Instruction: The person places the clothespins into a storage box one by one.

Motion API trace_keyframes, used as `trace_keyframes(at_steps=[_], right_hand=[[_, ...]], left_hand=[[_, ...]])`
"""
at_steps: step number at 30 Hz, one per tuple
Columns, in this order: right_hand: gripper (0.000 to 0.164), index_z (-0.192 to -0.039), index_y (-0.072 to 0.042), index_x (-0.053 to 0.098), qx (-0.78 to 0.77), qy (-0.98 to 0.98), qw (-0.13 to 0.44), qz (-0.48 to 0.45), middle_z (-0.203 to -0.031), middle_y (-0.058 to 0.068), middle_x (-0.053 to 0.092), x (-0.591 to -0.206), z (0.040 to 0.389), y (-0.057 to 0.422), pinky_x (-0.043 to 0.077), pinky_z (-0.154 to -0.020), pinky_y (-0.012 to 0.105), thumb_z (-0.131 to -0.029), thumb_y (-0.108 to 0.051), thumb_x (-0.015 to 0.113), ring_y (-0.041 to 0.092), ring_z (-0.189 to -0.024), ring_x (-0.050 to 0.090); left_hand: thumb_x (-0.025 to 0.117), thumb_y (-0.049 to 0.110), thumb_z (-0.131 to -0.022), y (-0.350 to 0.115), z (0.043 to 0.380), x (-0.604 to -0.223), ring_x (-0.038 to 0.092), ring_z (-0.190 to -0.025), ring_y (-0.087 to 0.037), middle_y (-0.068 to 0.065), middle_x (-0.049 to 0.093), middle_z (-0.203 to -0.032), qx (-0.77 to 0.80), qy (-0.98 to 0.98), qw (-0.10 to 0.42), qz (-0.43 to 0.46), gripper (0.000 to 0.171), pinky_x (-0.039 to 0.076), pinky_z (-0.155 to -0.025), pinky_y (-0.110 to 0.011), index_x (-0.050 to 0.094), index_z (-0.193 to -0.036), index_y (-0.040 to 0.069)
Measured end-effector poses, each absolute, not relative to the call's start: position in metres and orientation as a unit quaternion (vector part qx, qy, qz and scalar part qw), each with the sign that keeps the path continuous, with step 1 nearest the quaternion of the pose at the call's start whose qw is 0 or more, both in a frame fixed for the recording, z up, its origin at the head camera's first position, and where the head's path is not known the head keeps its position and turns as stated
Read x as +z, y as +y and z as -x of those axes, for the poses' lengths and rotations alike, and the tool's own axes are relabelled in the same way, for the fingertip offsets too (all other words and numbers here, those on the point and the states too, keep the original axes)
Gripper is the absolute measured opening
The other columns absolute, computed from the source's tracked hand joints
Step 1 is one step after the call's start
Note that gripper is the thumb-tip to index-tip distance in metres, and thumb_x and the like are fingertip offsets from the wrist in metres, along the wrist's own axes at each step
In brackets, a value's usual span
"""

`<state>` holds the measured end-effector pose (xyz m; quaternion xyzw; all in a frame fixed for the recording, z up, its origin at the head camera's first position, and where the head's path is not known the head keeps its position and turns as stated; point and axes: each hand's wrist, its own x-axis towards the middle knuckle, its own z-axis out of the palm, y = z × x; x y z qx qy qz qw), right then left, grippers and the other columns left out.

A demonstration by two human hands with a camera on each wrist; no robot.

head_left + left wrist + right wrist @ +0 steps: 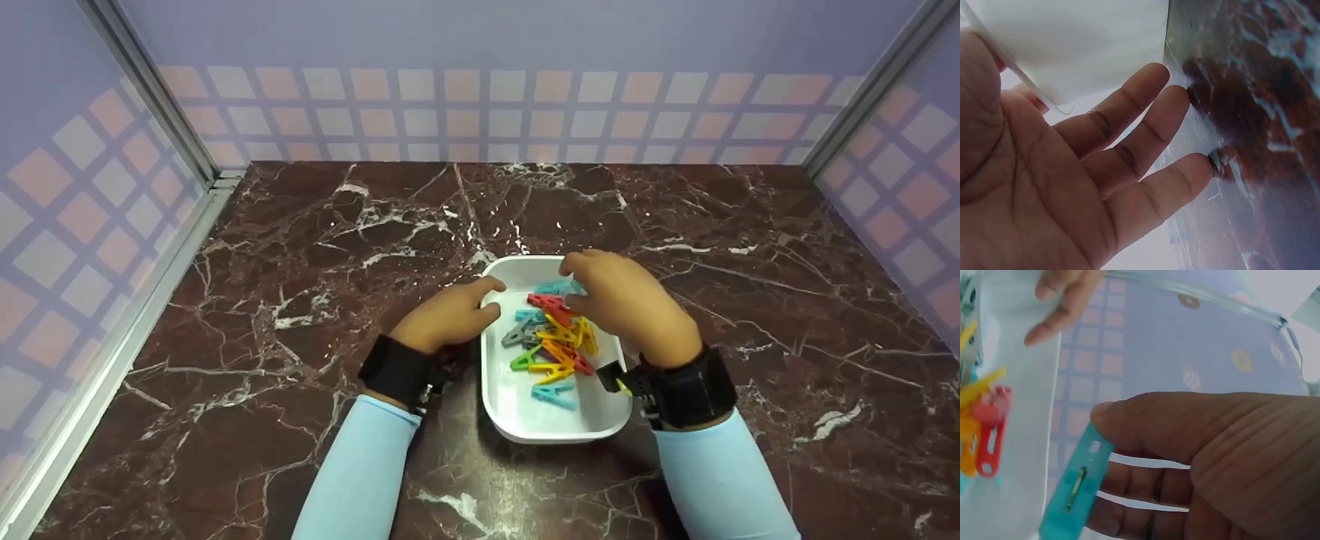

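A white tray [517,412] holds a heap of plastic clothespins [555,334] in red, yellow, orange, green, grey and light blue. My left hand [456,313] rests at the tray's left rim, thumb and forefinger reaching over it. In the left wrist view the other fingers [1151,129] extend along the outside, near the tabletop. Above the tray's far right part is my right hand [628,300]. It pinches a light blue clothespin [1075,489] by one end between thumb and fingers, seen clearly in the right wrist view.
The tray stands on a dark red marbled tabletop [360,285]. Pink and white checked panels [480,105] enclose the back and both sides, with metal strips at the corners. Black camera straps [690,390] wrap both wrists.
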<state>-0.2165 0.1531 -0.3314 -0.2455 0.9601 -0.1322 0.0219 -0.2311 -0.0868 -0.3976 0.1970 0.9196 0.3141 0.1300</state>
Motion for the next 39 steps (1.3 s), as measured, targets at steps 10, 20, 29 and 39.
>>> trace_keyframes(at_steps=[10,20,29,39], right_hand=[[0.026,-0.107,-0.003,0.064,-0.073,0.946,0.073,0.306,-0.090,0.008,0.060,-0.343,0.211,0.133,0.047,-0.070,0.041,-0.087,-0.016,0.075,0.024,-0.077,0.055],[0.025,-0.107,-0.004,0.065,-0.044,0.947,0.084,0.308,-0.092,0.008,0.060,-0.357,0.217,0.128,0.050,-0.074,0.043,-0.085,-0.012,0.075,0.025,-0.081,0.057],[0.034,-0.115,-0.004,0.067,-0.057,0.946,0.082,0.309,-0.101,0.009,0.063,-0.356,0.216,0.131,0.052,-0.080,0.043,-0.084,-0.012,0.076,0.025,-0.087,0.060],[0.039,-0.120,-0.003,0.062,-0.106,0.956,0.080,0.262,-0.113,0.015,0.063,-0.338,0.210,0.144,0.050,-0.084,0.045,-0.091,-0.025,0.071,0.028,-0.093,0.061]], left_hand=[[0.045,0.027,-0.101,-0.085,0.232,-0.397,0.058,-0.107,-0.025,-0.012,0.060,-0.133,0.311,0.920,0.135,-0.199,0.047,0.044,-0.096,-0.042,0.047,-0.146,0.014],[0.044,0.027,-0.101,-0.084,0.232,-0.397,0.056,-0.095,-0.025,-0.011,0.062,-0.123,0.307,0.921,0.134,-0.201,0.047,0.044,-0.086,-0.040,0.047,-0.146,0.014],[0.044,0.027,-0.099,-0.082,0.233,-0.398,0.057,-0.099,-0.025,-0.011,0.062,-0.126,0.311,0.919,0.128,-0.206,0.048,0.046,-0.090,-0.040,0.048,-0.144,0.014],[0.047,0.027,-0.101,-0.076,0.231,-0.398,0.059,-0.106,-0.024,-0.012,0.062,-0.128,0.316,0.919,0.125,-0.203,0.045,0.045,-0.096,-0.041,0.049,-0.144,0.011]])
